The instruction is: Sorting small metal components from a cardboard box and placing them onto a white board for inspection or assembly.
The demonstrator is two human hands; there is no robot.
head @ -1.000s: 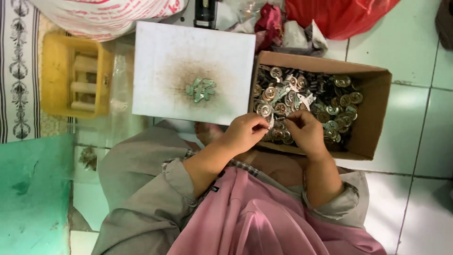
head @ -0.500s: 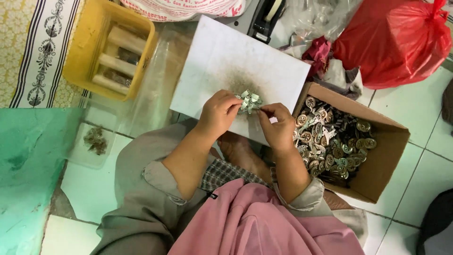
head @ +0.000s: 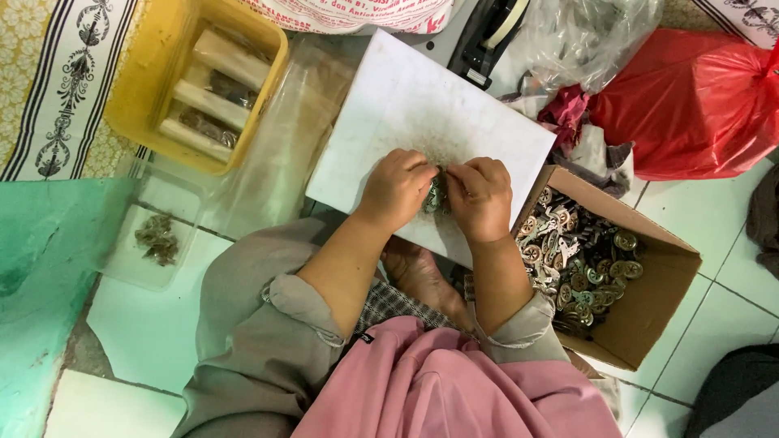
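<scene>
My left hand (head: pixel 398 188) and right hand (head: pixel 480 197) meet on the board (head: pixel 381 113), fingers curled, pinching metal bits (head: pixel 435 195) they mostly hide; 1 box (head: pixel 649 300) sits right.

Grey-beige sleeves (head: pixel 300 304) are pushed up both forearms, with pink cloth (head: pixel 438 381) and a checked fabric patch (head: pixel 389 304) lower centre; the hands are bare and ringless.

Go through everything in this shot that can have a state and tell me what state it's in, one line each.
Left hand: closed on the small metal pieces.
Right hand: closed on the same pieces.
White board: flat, smudged in the middle.
Cardboard box: open, holding metal parts.
Yellow crate: open, holding wrapped bundles.
Red plastic bag: full.
</scene>
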